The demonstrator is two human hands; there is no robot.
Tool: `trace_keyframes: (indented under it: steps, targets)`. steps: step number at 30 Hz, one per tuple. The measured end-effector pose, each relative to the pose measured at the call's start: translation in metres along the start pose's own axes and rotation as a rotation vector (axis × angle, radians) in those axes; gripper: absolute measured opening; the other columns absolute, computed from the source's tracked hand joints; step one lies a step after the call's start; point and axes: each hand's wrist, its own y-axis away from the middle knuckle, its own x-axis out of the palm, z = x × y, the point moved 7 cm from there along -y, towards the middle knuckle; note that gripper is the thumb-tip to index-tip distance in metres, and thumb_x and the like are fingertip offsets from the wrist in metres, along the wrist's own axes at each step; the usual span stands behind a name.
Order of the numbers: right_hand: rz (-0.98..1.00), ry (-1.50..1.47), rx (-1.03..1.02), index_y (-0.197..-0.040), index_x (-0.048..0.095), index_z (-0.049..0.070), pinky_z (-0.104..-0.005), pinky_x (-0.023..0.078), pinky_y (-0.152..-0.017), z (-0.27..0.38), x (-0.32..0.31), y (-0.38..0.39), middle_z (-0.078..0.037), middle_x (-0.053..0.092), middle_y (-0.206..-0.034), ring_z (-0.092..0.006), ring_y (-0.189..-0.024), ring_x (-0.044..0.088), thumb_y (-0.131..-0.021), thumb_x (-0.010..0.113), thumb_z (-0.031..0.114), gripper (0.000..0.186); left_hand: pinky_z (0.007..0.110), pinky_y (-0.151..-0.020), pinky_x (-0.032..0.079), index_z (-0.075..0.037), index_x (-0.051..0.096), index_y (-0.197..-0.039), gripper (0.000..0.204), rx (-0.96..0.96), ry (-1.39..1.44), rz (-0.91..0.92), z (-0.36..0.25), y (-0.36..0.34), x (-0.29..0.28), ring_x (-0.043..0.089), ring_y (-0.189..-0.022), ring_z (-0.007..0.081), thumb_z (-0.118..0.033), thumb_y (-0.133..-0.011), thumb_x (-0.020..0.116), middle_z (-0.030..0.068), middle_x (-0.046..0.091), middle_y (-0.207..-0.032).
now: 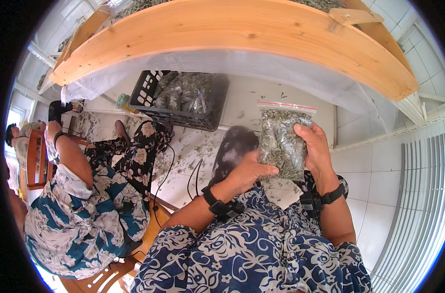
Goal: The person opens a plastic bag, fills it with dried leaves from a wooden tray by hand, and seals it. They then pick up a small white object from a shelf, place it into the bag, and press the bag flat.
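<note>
A clear zip bag [282, 139] full of dried green-grey leaves is held upright above my lap, its red-striped top edge facing away from me. My right hand [314, 146] grips its right side, thumb lying across the front. At the lower left of the bag, my left hand [251, 171] holds on with the thumb over the front; its other fingers are hidden behind. Both wrists wear dark straps with small black devices.
A black plastic crate [183, 100] with filled clear bags stands beyond my left hand. A wooden frame [232, 29] holding dried leaves spans the far side, with plastic sheeting [198, 61] below. Loose leaves litter the tiled floor [183, 161]. Another person [85, 215] sits at my left.
</note>
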Motion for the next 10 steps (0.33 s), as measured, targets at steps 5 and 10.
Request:
trace_keyframes:
  steps: [5, 10]
  targets:
    - [0.063, 0.109, 0.043, -0.115, 0.060, -0.003, -0.0301, 0.053, -0.080, -0.008, 0.019, -0.013, -0.009, 0.067, -0.102, -0.0151, -0.087, 0.064, -0.084, 0.072, 0.012, 0.036, 0.036, -0.099, 0.047, -0.002, 0.049, -0.133, 0.057, 0.104, 0.202, -0.030, -0.028, -0.005, -0.011, 0.060, -0.111, 0.0211, 0.001, -0.080, 0.070, 0.0092, 0.062, -0.122]
    - [0.144, 0.183, -0.012, -0.122, 0.059, -0.001, -0.0305, 0.052, -0.083, -0.001, 0.040, -0.019, -0.010, 0.065, -0.109, -0.0160, -0.094, 0.062, -0.088, 0.069, 0.026, 0.044, 0.040, -0.101, 0.046, -0.002, 0.046, -0.135, 0.062, 0.110, 0.235, -0.074, -0.032, -0.007, -0.057, 0.059, -0.113, 0.0236, -0.005, -0.078, 0.073, 0.0115, 0.060, -0.125]
